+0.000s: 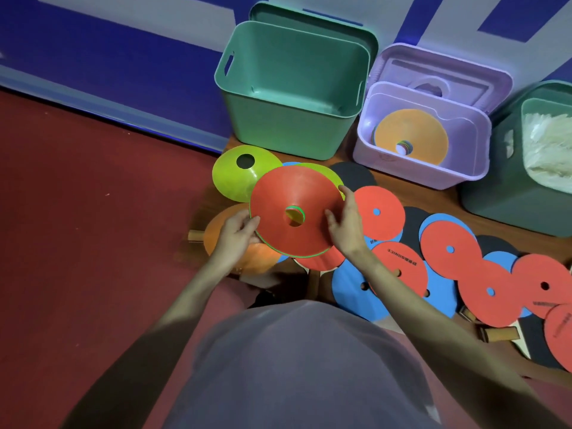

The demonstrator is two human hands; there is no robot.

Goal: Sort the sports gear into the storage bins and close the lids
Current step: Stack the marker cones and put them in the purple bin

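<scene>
Both hands hold a small stack of disc cones, red cone (295, 212) on top w/ a green edge showing under it, so at least 2 in the stack. Left hand (236, 233) has fingers curled round the stack's left rim; right hand (345, 221) grips the right rim, thumb on top, fingertips (342, 189) hooked over the far edge. Stack is lifted, tilted a bit, above the floor pile.

Done so far, judging by bins: purple bin (421, 168), beyond the right fingertips, already has an orange cone (411, 134) w/ more colours visible thru its hole, so prob. several cones stacked in. Its lid (448, 72) leans behind it, off. Far-right dark green bin (507, 193) holds white stuff, can't tell what; no lid seen on it.

Left to do, quite a lot:
- teal bin (291, 119), straight ahead of the fingers, is bare inside; lid (312, 23) propped behind it.
- yellow-green cone (238, 171) just beyond the left fingers, another half hidden under the held stack, orange cone (235, 255) below the left hand.
- paddles (448, 246) (red, blue, black faces) spread right of the right hand to the frame edge, overlapping, none binned.

Guess: the held stack goes to the purple bin w/ the other cones, paddles likely to the teal one. No lids closed yet. Roughly early-to-mid stage.
</scene>
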